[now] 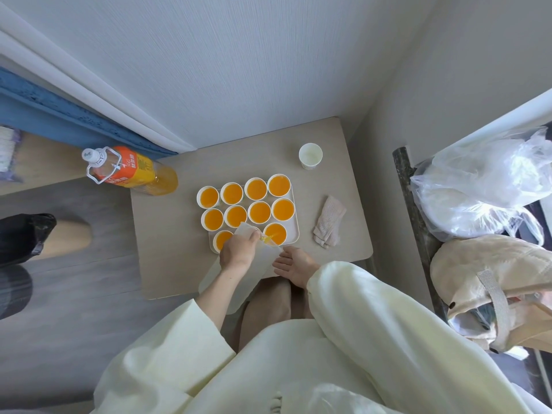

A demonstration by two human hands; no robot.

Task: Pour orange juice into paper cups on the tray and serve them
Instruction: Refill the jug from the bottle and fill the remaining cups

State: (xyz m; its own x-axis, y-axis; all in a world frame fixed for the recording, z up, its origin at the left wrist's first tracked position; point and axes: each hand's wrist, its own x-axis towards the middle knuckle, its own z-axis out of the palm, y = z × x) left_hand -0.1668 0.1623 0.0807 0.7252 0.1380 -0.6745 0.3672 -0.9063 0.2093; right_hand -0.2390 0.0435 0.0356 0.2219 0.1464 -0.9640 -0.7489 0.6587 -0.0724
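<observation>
A: Is the left grip (239, 253) clenching what seems a jug (265, 258), juice running into the cup (275, 233) just beyond it?
B: Yes; the right grip (294, 265) is lying released beside. Overtilting is risking overflow onto the tray (296, 228).

Surface (167, 234) was pale wood-grain laminate, matt. Tray (295, 231) was cream plastic, smooth with a slight sheen. Filled cups (259, 212) and the empty cup (310, 155) were white paper, matt. Bottle (134, 171) far left was clear glossy plastic with a printed label. Jug (260, 270) at the near edge was frosted translucent plastic. Rag (328, 225) was pinkish cloth, ribbed and rough. Plastic bags (478, 186) at right were thin, crinkled, shiny. Canvas bag (493, 264) was beige, matt weave. Wall (239, 70) was fine-textured, matt. Sleeves (373, 324) were cream cloth, smooth.
</observation>
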